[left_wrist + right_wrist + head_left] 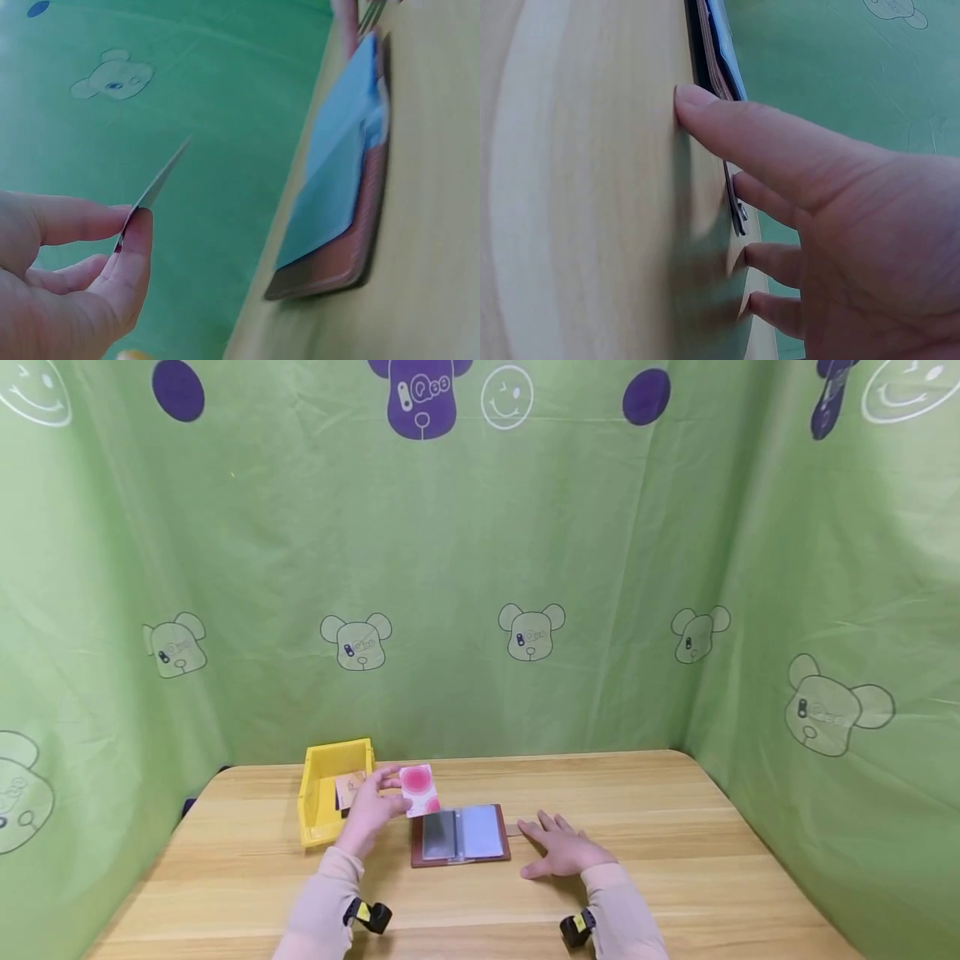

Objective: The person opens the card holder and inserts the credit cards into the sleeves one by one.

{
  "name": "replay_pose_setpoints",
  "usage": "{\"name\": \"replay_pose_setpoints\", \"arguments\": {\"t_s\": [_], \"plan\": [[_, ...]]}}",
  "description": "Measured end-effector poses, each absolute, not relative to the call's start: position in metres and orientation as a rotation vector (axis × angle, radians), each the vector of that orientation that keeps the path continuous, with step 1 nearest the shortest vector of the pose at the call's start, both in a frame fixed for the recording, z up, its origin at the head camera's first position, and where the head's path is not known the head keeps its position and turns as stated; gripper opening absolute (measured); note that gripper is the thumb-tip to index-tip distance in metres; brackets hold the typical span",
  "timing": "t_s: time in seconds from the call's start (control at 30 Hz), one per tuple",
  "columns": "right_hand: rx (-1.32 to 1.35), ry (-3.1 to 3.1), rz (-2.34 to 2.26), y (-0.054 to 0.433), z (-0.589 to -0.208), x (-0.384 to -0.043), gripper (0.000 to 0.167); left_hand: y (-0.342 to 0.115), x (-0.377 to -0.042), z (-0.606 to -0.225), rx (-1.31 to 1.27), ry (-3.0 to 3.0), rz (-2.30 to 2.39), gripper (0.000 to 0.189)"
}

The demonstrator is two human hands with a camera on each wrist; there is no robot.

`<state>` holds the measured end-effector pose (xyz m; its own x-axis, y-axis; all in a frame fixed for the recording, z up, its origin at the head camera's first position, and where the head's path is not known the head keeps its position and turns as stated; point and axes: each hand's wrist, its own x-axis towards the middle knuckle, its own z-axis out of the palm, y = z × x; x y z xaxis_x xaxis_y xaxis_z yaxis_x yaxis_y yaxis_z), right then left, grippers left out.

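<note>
My left hand (373,806) pinches a white card with pink circles (418,790) between thumb and fingers, above the table. The left wrist view shows this thin card (160,184) nearly edge-on. Just below and right of it, a brown card holder (417,852) lies opened out on the table, its clear sleeves (481,832) showing. My right hand (564,847) rests with spread fingers on the table to the holder's right. Its fingertips are beside the holder's closing strap (513,830), whose metal snap (743,211) appears in the right wrist view.
A yellow bin (306,797) lies at the left of the wooden table (637,893), with a few cards (349,787) inside. Green printed curtains (450,710) enclose the back and both sides. Each wrist carries a small black camera.
</note>
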<state>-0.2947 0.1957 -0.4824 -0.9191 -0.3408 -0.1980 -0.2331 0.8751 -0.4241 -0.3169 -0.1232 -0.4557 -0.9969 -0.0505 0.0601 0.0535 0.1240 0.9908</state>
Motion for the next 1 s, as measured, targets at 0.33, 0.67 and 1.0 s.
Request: {"name": "replay_pose_setpoints", "arguments": {"t_s": [0.33,0.67,1.0], "plan": [[-0.545,2.81,-0.914,0.196,-0.48,-0.305,0.091,-0.1,-0.308,-0.468,-0.145,-2.304,-2.105,0.071],[-0.309,2.264,-1.925,0.165,-0.474,-0.311,0.071,-0.077,-0.3,-0.478,-0.263,-2.328,-2.196,0.073],[-0.333,2.14,-1.941,0.143,-0.483,-0.305,0.073,-0.066,-0.294,-0.485,-0.293,-2.359,-2.254,0.072]]}}
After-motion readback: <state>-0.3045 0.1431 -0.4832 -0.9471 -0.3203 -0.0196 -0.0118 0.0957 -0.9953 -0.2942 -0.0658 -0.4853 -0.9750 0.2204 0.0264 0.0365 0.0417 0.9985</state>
